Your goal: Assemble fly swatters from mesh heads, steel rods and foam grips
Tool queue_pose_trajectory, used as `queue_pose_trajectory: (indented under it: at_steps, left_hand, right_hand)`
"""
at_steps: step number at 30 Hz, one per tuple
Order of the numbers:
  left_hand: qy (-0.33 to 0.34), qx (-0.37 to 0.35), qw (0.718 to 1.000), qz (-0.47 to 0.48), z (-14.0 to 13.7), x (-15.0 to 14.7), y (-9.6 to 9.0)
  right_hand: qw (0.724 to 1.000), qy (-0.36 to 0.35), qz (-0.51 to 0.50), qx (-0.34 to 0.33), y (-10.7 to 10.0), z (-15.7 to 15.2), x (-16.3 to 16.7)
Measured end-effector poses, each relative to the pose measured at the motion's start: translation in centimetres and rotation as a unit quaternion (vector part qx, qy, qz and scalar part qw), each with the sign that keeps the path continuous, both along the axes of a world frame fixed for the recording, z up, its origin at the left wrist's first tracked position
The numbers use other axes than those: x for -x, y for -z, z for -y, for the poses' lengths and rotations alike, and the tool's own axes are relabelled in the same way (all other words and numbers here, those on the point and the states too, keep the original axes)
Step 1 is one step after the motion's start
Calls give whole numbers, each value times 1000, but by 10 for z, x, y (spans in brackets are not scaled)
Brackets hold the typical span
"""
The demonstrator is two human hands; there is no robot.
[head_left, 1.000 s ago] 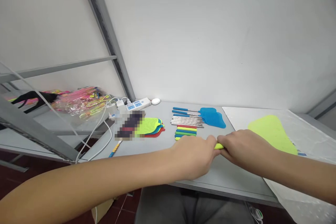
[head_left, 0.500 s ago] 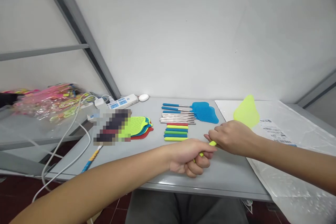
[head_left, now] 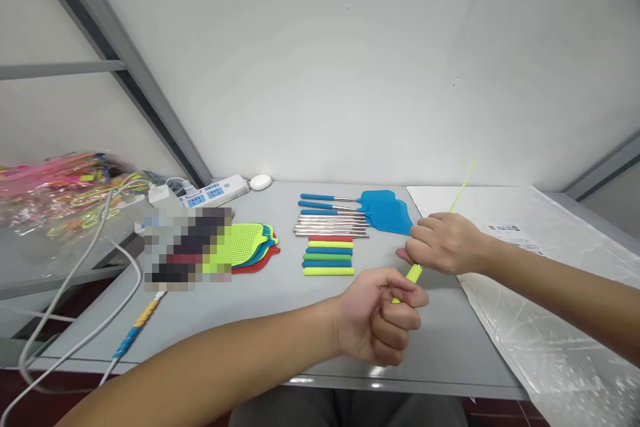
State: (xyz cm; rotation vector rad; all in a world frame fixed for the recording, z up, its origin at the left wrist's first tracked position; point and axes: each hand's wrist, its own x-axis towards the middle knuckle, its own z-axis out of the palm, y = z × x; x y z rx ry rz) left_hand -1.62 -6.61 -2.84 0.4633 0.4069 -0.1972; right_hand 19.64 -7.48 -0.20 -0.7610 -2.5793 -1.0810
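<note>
My left hand (head_left: 381,319) is wrapped round the yellow-green handle of a fly swatter (head_left: 415,273). Just beyond it my right hand (head_left: 443,244) is closed on the same swatter, farther up, hiding most of the shaft. The swatter's thin head shows edge-on above my right hand. Left of my hands, several coloured handle sleeves (head_left: 328,257) lie in a row. Behind them are several metal rods (head_left: 330,224) and blue fly swatters (head_left: 387,212) with handles pointing left. Loose swatter heads (head_left: 247,243), yellow-green, blue and red, are stacked farther left.
A white power strip (head_left: 215,192) with cables and a white oval object (head_left: 261,182) sit at the back left. Bagged colourful items (head_left: 65,193) are at far left. A white plastic sheet (head_left: 530,307) covers the table's right side. A blurred-out dark item (head_left: 193,247) lies left.
The yellow-green swatter has turned, so its head went from broadside to edge-on. More of its handle shows between my hands, and my left hand has rotated and shifted slightly right. The view moved slightly.
</note>
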Motion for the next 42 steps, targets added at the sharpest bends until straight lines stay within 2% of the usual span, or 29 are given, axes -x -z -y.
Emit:
queue_pose_trajectory:
  at_steps: [8,15,18,21,22,23,25,26,27,28,30,32,34,36,38,40,42]
  left_hand:
    - [-5,38,997,66,6,6,-4]
    - [59,7,993,105,-4,7,-3]
    - [51,-10,996,72,-5,16,2]
    - [99,-49,992,53,-3,30,11]
    - [121,-72,988,57,-3,34,12]
    - [140,-105,983,62,-3,38,10]
    - [156,-224,960,61,-7,43,-2]
    - [157,-312,936,50,-8,45,-11]
    - [138,-427,893,29,-10,48,-21]
    - [106,-551,828,10,-10,51,-30]
    - [84,-724,685,-21,-9,59,-41]
    - [76,-833,546,-47,-3,68,-38]
    - [76,-903,415,-74,2,76,-23]
    - [77,-943,309,-94,5,81,-4]
    - [73,-961,244,-107,6,84,12]
    - [59,-970,205,-114,6,84,22]
    - [34,-975,180,-123,8,83,28]
  right_hand:
    - [999,-30,10,-35,-12,-4,-5]
    - [992,-53,37,-109,-21,-8,-6]
    - [994,13,33,-102,-24,-10,-33]
    - [978,182,-15,-103,-19,-8,-77]
    - [971,212,-34,-102,-14,-7,-89]
    - [965,216,-73,-126,-9,-6,-98]
    - [965,219,-101,-103,3,-2,-101]
    - [969,208,-102,-85,10,0,-95]
    - [973,194,-101,-73,16,1,-86]
    - [977,180,-96,-61,21,2,-75]
    - [983,150,-99,-48,32,3,-53]
    - [986,127,-103,-38,42,2,-37]
    - [988,111,-109,-26,54,0,-29]
    - [988,104,-117,-11,64,-3,-28]
    - [986,109,-125,9,73,-4,-29]
    - [982,115,-147,21,77,-4,-30]
    - [977,122,-172,31,78,-3,-31]
